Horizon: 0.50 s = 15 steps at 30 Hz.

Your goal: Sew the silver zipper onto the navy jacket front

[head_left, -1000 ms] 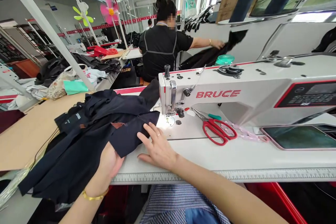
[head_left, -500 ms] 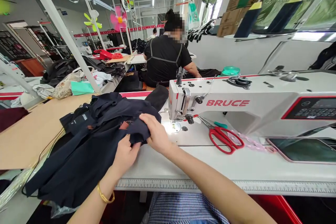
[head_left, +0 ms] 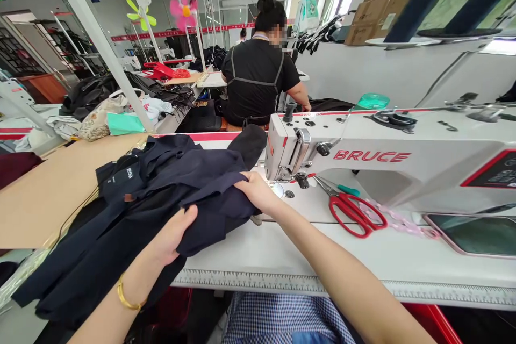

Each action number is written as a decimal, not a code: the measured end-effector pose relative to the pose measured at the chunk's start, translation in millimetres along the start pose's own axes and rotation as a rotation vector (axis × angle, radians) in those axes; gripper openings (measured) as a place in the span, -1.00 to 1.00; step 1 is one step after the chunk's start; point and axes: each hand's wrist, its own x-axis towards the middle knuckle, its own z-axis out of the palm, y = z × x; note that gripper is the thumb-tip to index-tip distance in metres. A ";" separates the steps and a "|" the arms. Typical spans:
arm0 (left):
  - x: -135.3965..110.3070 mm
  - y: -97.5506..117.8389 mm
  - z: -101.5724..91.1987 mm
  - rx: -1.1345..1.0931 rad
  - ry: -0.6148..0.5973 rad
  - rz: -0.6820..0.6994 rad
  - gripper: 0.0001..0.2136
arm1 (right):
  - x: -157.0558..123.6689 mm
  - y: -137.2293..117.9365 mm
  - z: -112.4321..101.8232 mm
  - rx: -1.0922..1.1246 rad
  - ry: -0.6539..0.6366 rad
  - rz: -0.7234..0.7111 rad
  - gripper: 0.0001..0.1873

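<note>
A dark navy garment (head_left: pixel 133 215) with a neck label lies spread over the left of the sewing table, one part drawn out toward the sewing machine (head_left: pixel 342 145). My left hand (head_left: pixel 177 234), a gold bangle at its wrist, is closed on the cloth's near edge, with the fingers partly under the fabric. Beside the machine's needle area, my right hand (head_left: pixel 258 191) pinches the garment's right end. The cloth is stretched between both hands, and it hides some of my fingertips.
Red-handled scissors (head_left: pixel 357 215) lie under the machine arm, near a phone (head_left: pixel 470 234) on the right. A ruler strip (head_left: pixel 282 281) runs along the table's front edge. Ahead sits a co-worker (head_left: pixel 256 78) in black, back turned. Thread cones (head_left: pixel 415 11) stand at upper right.
My hands have moved apart, the left one toward the lower left and the right one slightly right. The cloth that was bunched between them is now spread out. The view has shifted a little left.
</note>
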 end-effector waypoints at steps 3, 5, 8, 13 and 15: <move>-4.1 -3.4 -3.8 0.186 -0.095 0.004 -0.40 | -1.5 9.5 -0.8 -0.083 -0.021 0.005 -0.78; -5.8 0.3 -1.1 0.266 -0.157 0.023 -0.37 | -2.4 11.8 -1.1 -0.128 -0.001 0.001 -0.77; -5.0 5.4 3.8 0.289 -0.225 0.004 -0.37 | -2.6 12.5 -3.1 -0.181 0.041 -0.007 -0.76; 0.8 3.3 2.1 0.272 -0.283 0.022 -0.43 | -2.8 15.8 -6.4 -0.213 0.076 -0.025 -0.76; 2.2 1.2 0.9 0.276 -0.296 -0.013 -0.49 | -4.0 15.9 -7.2 -0.206 0.081 -0.031 -0.76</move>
